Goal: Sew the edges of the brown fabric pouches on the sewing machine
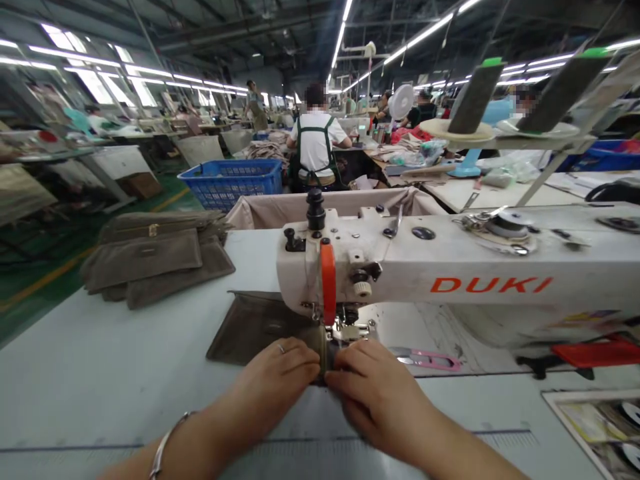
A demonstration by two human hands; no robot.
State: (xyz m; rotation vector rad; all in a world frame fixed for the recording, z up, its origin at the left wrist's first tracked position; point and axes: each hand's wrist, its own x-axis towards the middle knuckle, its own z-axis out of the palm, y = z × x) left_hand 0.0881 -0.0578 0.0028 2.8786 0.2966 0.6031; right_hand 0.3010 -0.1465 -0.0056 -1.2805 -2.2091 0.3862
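A dark brown fabric piece (260,325) lies flat on the sewing table, its right edge under the needle area of a white sewing machine (400,267). A zipper-like strip seems to run along that edge. My left hand (280,373) has its fingers pressed together on the fabric's front right part, just before the presser foot (350,331). Opposite it, my right hand (373,383) is closed, thumb and fingers pinching the strip's edge; its fingertips partly hide the cloth. Pink-handled thread snips (433,359) lie to the right of my right hand.
Brown fabric pouches (155,260) are stacked at the table's left. Behind the machine stands a cloth-lined bin (280,208), with a blue plastic basket (233,183) beyond. Thread cones (475,97) rise at right. A person in a white shirt (316,143) sits ahead.
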